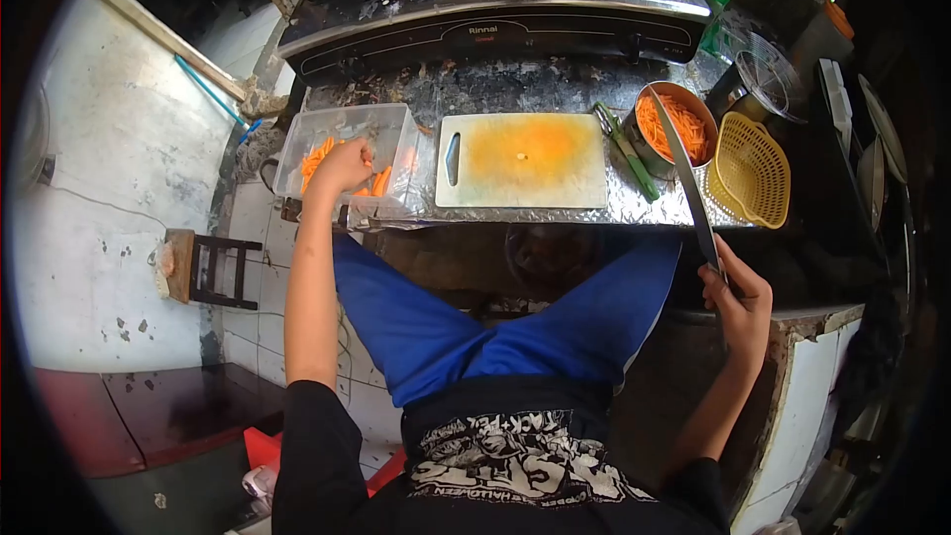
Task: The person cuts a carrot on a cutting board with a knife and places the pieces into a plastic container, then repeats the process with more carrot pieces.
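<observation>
The left hand (342, 167) reaches into the clear, rectangular plastic box (398, 144), fingers curled among chunky orange carrot pieces (315, 155); whether it grips 1 of them, I cannot tell. The right hand (739, 295) is closed on the lower end of the long, steel-bladed knife (690, 175), out past the counter edge, the blade crossing the view of a round metal pot (645, 152) of thin orange carrot strips (677, 129). With the 2 hands apart, the knife is best held steady, clear of the thigh. Flat-sided pieces, picked a few at a time, should rest most safely on the white, orange-stained rectangular cutting board (540, 166) between box and pot; tucked fingertips would guard against the edge.
</observation>
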`<state>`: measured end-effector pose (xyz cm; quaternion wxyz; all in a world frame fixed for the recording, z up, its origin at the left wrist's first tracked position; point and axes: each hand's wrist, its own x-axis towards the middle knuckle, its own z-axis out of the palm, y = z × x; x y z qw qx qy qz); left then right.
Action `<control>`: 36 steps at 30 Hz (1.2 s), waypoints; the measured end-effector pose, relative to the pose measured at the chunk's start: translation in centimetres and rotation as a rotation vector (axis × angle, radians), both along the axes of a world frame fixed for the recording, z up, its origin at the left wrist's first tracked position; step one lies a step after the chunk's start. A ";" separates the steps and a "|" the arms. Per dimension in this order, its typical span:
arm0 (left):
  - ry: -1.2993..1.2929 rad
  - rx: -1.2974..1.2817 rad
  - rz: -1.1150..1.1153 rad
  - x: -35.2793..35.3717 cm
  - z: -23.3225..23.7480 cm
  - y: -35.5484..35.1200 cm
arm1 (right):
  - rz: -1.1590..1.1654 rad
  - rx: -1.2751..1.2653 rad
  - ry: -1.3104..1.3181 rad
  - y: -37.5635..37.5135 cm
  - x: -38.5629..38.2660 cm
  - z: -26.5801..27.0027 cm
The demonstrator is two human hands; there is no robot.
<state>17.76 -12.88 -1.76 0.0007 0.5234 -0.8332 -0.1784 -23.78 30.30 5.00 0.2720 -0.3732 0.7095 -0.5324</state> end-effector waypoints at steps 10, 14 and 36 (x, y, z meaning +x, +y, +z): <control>0.087 0.100 -0.010 0.6 -1.1 -1.7 | -0.024 0.095 -0.025 1.0 1.6 -1.5; 0.152 0.110 0.049 0.0 0.1 -0.3 | 0.003 0.115 -0.054 0.1 1.6 -1.8; 0.638 -0.376 -0.569 -16.8 -1.8 14.5 | 0.030 0.073 -0.253 -9.3 8.3 -3.6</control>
